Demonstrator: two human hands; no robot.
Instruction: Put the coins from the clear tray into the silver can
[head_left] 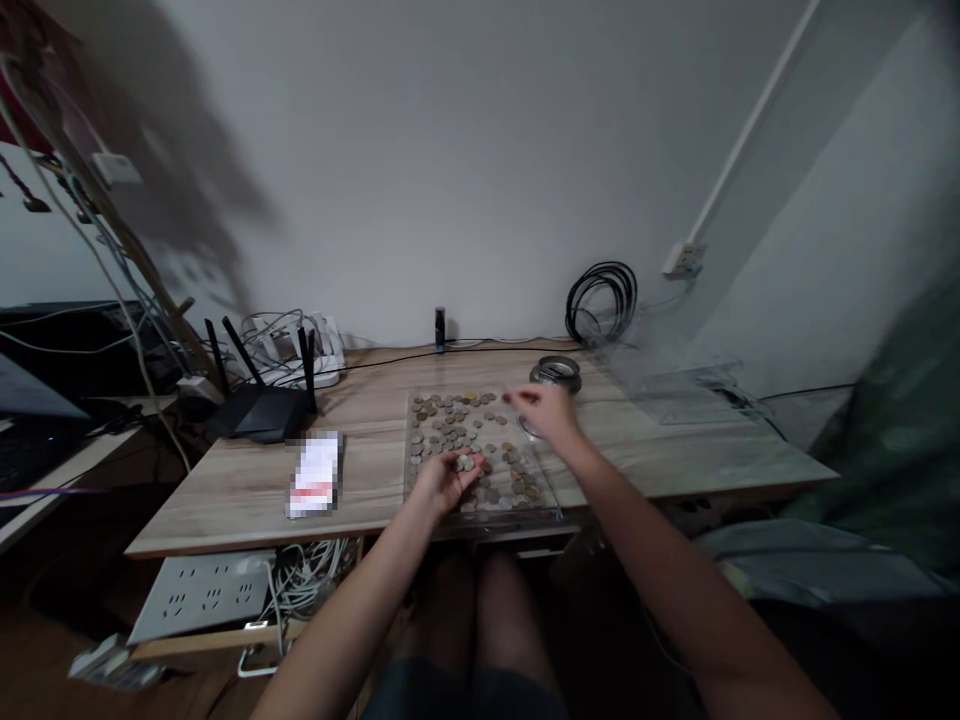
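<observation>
Many coins [452, 437] lie spread over a clear, shallow tray or sheet [545, 487] at the front of the table. Over its lower middle, my left hand [444, 480] is turned palm up with fingers curled around several coins. My right hand [546, 405] hovers above the sheet's upper right edge, thumb and fingers pinched together. Whatever lies in that pinch is too small and blurred to name. Just behind the right hand stands a round glass jar [555, 372] with a metal-looking rim, partly hidden by the hand.
A black router [264, 412] and a phone-like object with a blurred screen [316, 474] are on the left. At the back are a small dark bottle [440, 329] and a coiled black cable [601, 303]. A clear plastic box [675, 390] stands right. A power strip [206, 597] hangs below.
</observation>
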